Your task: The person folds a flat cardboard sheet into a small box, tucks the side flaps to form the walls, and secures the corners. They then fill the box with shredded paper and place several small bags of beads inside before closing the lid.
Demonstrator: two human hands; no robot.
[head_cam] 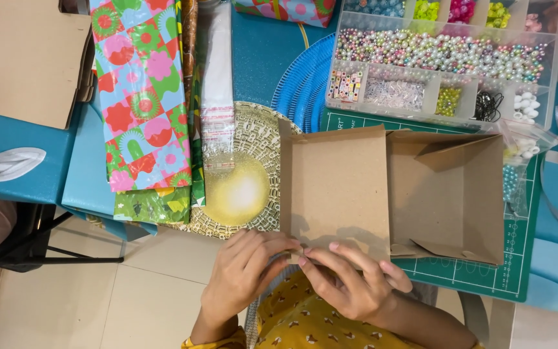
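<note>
The brown cardboard box (pixel 392 194) lies open and half-folded at the near edge of the counter (pixel 259 52), partly on a green cutting mat (pixel 473 274) — its left panel flat, its right half already standing as a shallow tray. Both hands meet at the near edge of that flat panel: the left hand (pixel 243 274) and the right hand (pixel 350 281) each have their grip closed in a fingertip pinch on the card's rim, thumbs nearly touching. The board looks thin, light and stiff along its faces but ready to bend at the creases, so I'd judge the edges near a fold the best place to hold it; squeezed mid-panel it would likely buckle. Just left of the box sits a round woven gold mat (pixel 243 194), with folded patterned wrapping paper (pixel 143 103) beyond. Behind the box, a clear compartment case of beads (pixel 444 58) rests on a stack of blue plates (pixel 301 84).
</note>
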